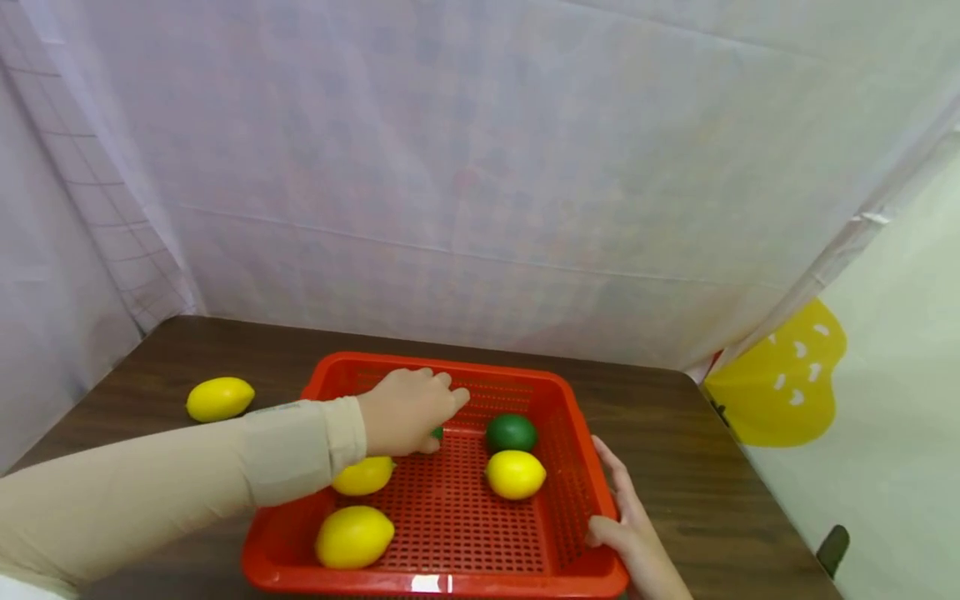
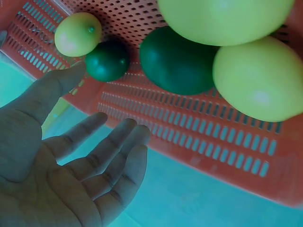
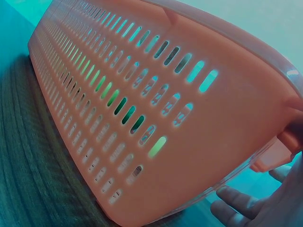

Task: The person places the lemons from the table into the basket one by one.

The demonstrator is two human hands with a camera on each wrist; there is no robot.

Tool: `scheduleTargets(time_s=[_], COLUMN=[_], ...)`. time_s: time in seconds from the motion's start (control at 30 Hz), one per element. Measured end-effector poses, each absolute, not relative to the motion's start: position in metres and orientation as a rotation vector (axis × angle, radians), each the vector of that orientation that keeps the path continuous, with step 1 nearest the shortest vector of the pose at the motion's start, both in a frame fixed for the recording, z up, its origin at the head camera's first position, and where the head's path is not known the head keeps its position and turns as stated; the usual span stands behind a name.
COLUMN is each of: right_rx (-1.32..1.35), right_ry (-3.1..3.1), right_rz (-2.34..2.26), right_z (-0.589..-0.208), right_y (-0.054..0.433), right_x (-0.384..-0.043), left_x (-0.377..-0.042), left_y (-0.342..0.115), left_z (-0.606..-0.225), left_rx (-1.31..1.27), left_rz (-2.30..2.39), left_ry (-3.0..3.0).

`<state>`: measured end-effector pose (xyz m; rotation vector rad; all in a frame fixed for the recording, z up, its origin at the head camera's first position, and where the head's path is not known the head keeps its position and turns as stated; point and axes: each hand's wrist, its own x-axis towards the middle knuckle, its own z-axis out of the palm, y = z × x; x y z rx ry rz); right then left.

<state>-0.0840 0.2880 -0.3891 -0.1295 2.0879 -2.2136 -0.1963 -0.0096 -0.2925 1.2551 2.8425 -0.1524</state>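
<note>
A red slotted plastic basket (image 1: 457,533) stands on the table with yellow lemons and dark green limes in it. My left hand (image 1: 408,410) reaches over its left half, a bit of a lime (image 1: 438,433) showing beside the thumb. In the left wrist view, the palm is bare and the fingers (image 2: 102,153) are loosely extended, holding nothing. Two lemons (image 1: 355,537) lie at the basket's left, near that wrist. At the right, another lime (image 1: 512,433) sits behind a lemon (image 1: 516,475). My right hand (image 1: 630,529) grips the basket's right rim, thumb on top and fingers along the outer wall.
One more lemon (image 1: 220,398) lies outside the basket on the dark wooden table (image 1: 690,483), to the left. A whitish curtain (image 1: 465,183) hangs behind the table. At the right, a yellow shape with white marks (image 1: 787,375) appears on the pale wall.
</note>
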Motion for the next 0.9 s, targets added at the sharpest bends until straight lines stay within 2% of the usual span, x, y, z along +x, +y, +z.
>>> scheduleTargets(time_s=[0.9], right_rx=[-0.139], right_ry=[2.051], right_rz=[-2.212], right_z=[-0.390], right_y=[0.290], right_x=[-0.084], left_x=[-0.197], left_y=[-0.054], left_z=[-0.291], left_rx=[1.159], left_rz=[-0.050], left_ry=[2.861])
